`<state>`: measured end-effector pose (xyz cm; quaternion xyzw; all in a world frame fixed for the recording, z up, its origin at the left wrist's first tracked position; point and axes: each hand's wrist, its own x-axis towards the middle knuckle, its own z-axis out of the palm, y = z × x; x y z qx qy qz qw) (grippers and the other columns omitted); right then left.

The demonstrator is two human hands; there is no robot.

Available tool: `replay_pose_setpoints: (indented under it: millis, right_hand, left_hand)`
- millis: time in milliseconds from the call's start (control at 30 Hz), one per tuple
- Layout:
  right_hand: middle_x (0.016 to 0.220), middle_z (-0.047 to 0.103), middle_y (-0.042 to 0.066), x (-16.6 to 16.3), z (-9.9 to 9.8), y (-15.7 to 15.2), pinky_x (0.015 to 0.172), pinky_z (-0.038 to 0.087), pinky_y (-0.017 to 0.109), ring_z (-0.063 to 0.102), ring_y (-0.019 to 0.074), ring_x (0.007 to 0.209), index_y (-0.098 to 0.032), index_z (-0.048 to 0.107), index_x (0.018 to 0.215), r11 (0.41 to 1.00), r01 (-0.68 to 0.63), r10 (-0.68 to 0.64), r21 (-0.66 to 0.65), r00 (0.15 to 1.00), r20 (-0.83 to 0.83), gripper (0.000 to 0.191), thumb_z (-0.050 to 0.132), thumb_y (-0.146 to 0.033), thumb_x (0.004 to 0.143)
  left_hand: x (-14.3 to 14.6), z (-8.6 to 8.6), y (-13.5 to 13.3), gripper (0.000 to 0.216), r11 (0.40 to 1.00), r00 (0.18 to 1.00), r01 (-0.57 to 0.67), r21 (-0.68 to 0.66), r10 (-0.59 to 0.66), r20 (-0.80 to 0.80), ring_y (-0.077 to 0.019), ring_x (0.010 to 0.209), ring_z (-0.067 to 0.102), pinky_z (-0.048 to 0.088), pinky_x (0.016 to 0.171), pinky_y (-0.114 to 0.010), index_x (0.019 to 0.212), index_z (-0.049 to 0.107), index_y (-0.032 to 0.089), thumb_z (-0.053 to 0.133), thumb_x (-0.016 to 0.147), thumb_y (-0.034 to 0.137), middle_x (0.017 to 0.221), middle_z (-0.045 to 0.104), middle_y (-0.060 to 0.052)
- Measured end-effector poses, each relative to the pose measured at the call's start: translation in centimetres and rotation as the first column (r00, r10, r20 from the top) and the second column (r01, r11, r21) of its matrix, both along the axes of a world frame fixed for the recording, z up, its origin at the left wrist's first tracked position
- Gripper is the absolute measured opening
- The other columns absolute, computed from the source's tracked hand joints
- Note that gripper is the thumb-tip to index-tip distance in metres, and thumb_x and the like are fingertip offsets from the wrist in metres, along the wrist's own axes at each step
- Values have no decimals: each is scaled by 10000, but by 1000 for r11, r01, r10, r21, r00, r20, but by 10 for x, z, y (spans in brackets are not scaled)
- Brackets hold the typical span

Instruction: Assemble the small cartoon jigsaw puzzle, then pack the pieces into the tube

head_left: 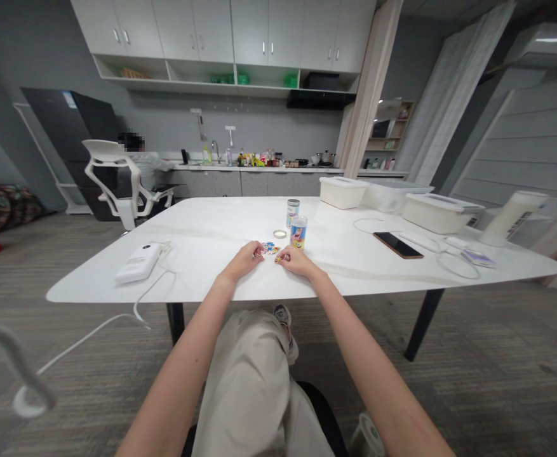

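Observation:
A small pile of colourful flat pieces (270, 247) lies on the white table (211, 219) between my hands. My left hand (246, 260) rests at the left side of the pile, fingers curled together; what they hold, if anything, is too small to make out. With thumb and fingertips, my right hand (295, 261) pinches a small yellowish piece (277, 259) just in front of the pile. Just beyond my right hand stands a bright cartoon-printed can (298, 233). Behind it is a second printed can (293, 212), upright too. A round lid (279, 234) lies flat beside them.
On the right are a phone (398, 245), a white cable, lidded cream boxes (342, 192) and a pale bottle (514, 216). A white power bank-like device (139, 263) with a cord lies left. A person sits by a white chair (111, 171) near the counter.

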<state>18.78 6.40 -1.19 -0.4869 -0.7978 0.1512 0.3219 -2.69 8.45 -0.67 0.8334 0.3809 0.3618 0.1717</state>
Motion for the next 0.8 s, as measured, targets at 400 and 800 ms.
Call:
replay_pose_setpoints:
  millis: [400, 800]
  right_hand:
    - [937, 695, 76, 22, 78, 6, 844, 472, 316, 608, 172, 814, -158, 671, 980, 868, 341, -227, 362, 919, -321, 202, 549, -142, 820]
    - [811, 749, 58, 45, 131, 39, 694, 473, 238, 677, 197, 805, -160, 773, 826, 948, 317, -315, 16, 933, 173, 297, 567, -22, 662]
  left_hand:
    - [0, -6, 5, 170, 1000, 999, -7, 20, 7, 41, -158, 738, 527, 442, 722, -303, 845, 550, 194, 636, 710, 135, 793, 560, 8]
    - [0, -6, 4, 169, 999, 998, 37, 24, -38, 59, -157, 741, 531, 461, 743, -315, 826, 536, 196, 620, 708, 110, 779, 549, 12]
